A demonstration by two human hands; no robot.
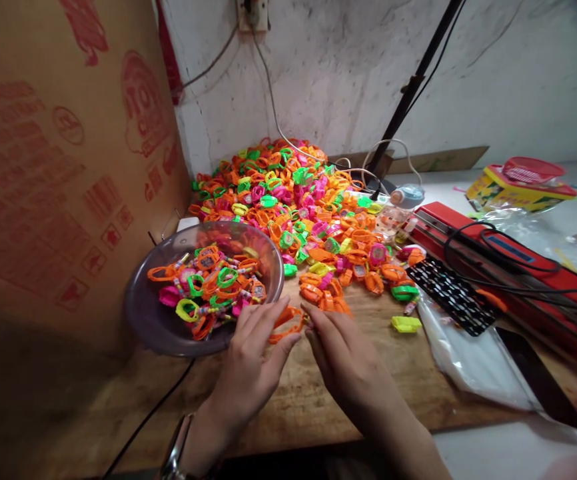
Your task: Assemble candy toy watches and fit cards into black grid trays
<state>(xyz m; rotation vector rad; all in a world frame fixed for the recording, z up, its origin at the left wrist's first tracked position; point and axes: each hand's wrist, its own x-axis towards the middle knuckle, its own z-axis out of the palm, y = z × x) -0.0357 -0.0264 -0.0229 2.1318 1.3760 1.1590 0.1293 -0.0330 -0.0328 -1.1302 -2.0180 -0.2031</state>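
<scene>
Between my two hands, above the wooden tabletop, is an orange toy watch (287, 323) with its strap bent into a loop. My left hand (254, 357) closes on the strap's left side, thumb below and fingers above. The fingertips of my right hand (341, 353) pinch its right end; a tiny part there is too small to make out. Just left of my left hand stands a purple plastic bowl (141, 327) of toy watches in orange, green, pink and yellow. Beyond my fingers lies a large heap of similar watches (313, 207).
A tall cardboard box (68, 167) stands at left. On the right are a red heat sealer (493, 253) with black cables, clear plastic bags (468, 353), a patterned black sheet (456, 297) and a dark phone-like slab (541, 377). A yellow toy watch (406, 324) lies apart.
</scene>
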